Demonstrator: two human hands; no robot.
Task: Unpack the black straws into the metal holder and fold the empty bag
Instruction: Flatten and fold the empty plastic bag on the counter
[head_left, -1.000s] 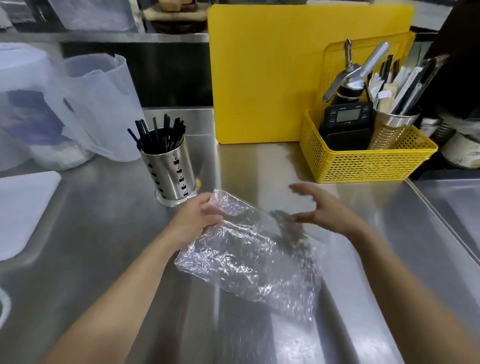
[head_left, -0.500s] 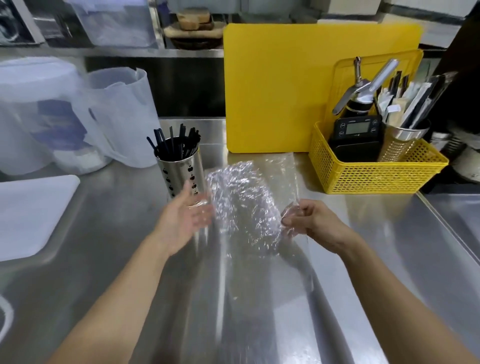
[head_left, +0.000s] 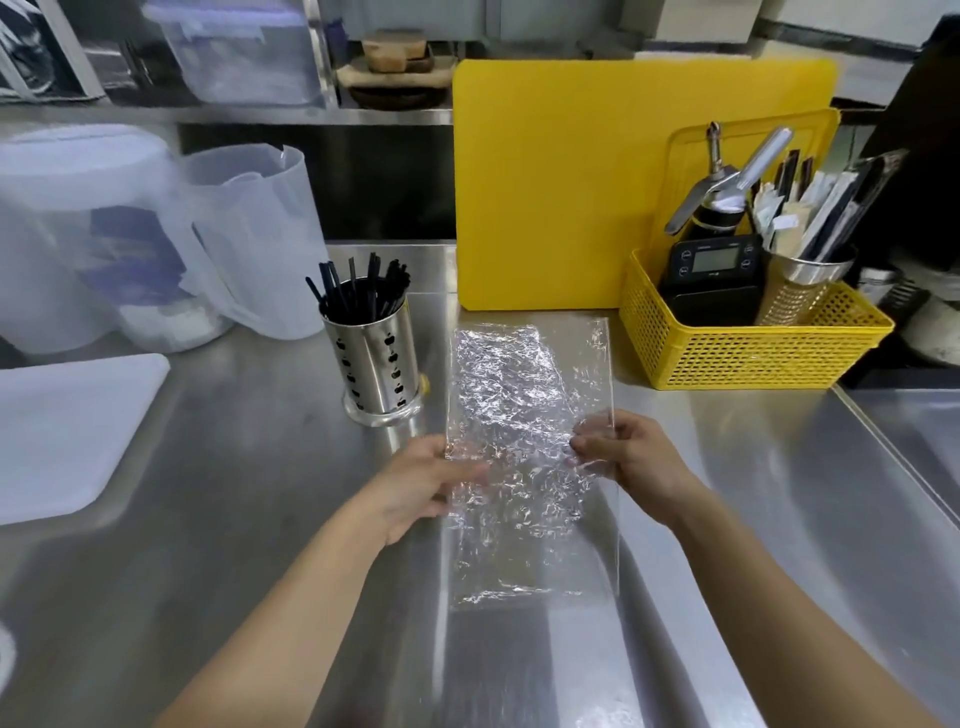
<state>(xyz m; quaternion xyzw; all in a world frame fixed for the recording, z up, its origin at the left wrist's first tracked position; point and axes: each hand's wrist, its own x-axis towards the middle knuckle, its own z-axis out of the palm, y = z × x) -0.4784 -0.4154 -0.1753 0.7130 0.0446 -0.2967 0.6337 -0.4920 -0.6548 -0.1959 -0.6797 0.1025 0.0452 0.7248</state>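
Left hand (head_left: 426, 483) and right hand (head_left: 631, 457) each pinch a side edge of the empty bag (head_left: 524, 395), spread flat just right of the holder (head_left: 382, 364). Best to pull it taut, match edges, then crease clear of the holder. Straws (head_left: 363, 291) stand in the holder.

Bright, even overhead light. The steel surface (head_left: 218, 519) throws broad glare streaks; the crinkled bag (head_left: 524, 415) sparkles. Shadows are soft. Wide-angle bending warps the edges, and the shelves (head_left: 208, 67) behind look blurred.
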